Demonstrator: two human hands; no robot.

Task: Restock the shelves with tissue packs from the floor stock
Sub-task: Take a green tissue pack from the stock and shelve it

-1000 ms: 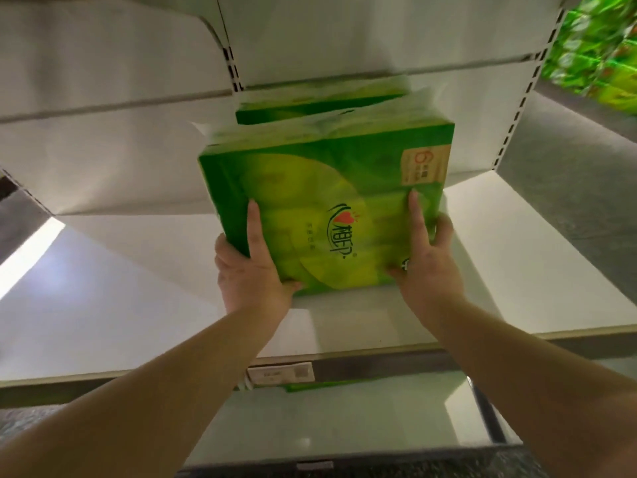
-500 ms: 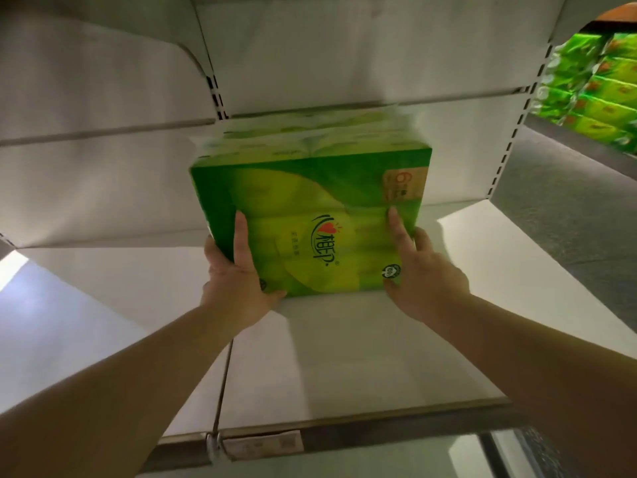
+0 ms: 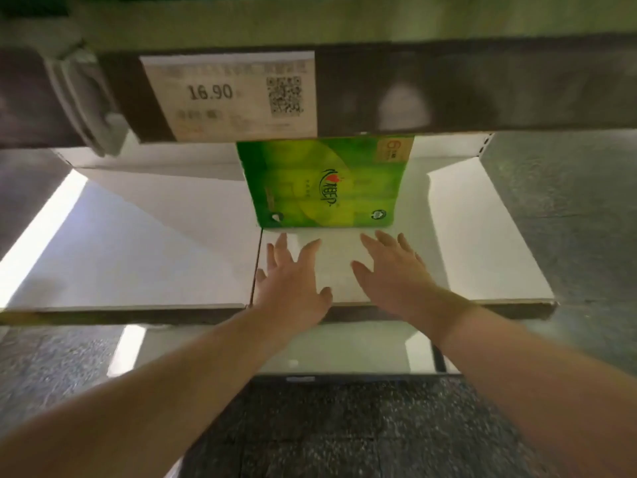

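**Head view: tissue pack sitting on the shelf, both hands free**

Head camera is looking into a white shelf (image 3: 482, 236) where a green tissue pack (image 3: 327, 182) is standing upright toward the back, its printed face turned outward and its top edge hidden behind the shelf rail above. The left hand (image 3: 293, 281) and the right hand (image 3: 393, 274) are hovering just in front of the pack — fingers spread and straight, gripping nothing, not touching the wrapper.

Judging by the glossy film and the soft bundles showing through it, the pack is likely handling light and squashy, with a slick skin that could be sliding under a loose grip. Taking it by the two side edges, palms pressing inward, looks the safest hold; pinching the film alone risks tearing it.

Writing is partly legible. A price tag (image 3: 229, 94) on the upper rail is reading "16.90" beside a QR code; its smaller lines are blurring out. The pack is carrying a red-and-black logo in Chinese characters — too smeared to read surely — and an orange corner patch with a "6".
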